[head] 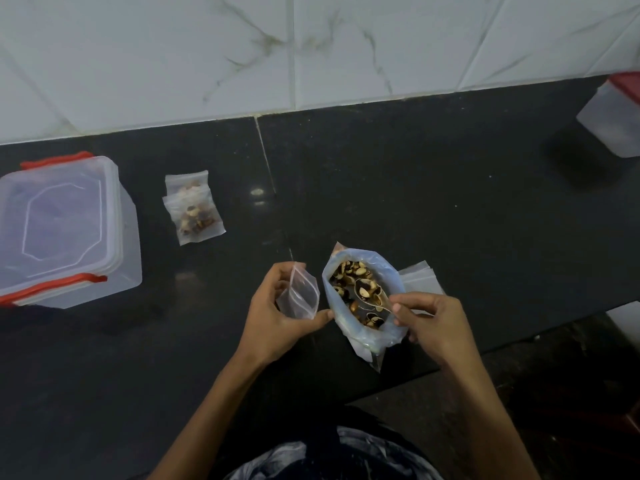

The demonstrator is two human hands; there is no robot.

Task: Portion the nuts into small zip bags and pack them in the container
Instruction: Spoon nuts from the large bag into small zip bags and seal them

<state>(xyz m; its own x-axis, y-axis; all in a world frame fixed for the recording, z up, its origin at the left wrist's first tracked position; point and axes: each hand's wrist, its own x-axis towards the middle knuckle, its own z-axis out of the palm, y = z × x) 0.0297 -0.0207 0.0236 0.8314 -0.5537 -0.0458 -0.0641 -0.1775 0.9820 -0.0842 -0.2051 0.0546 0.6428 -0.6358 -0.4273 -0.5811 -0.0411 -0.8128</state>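
Note:
A large plastic bag of nuts (360,299) stands open on the black counter near its front edge. My right hand (433,323) pinches the handle of a metal spoon (369,294) whose bowl, holding nuts, is inside that bag. Left of the bag, my left hand (280,313) holds a small empty zip bag (301,294) with its mouth up. Two filled small zip bags (194,209) lie overlapping farther left. A clear lidded container with red clips (62,230) stands at the far left.
A stack of empty small zip bags (420,277) lies just behind my right hand. Another clear box with a red lid (616,116) sits at the right edge by the tiled wall (311,46). The counter's front edge runs diagonally at lower right.

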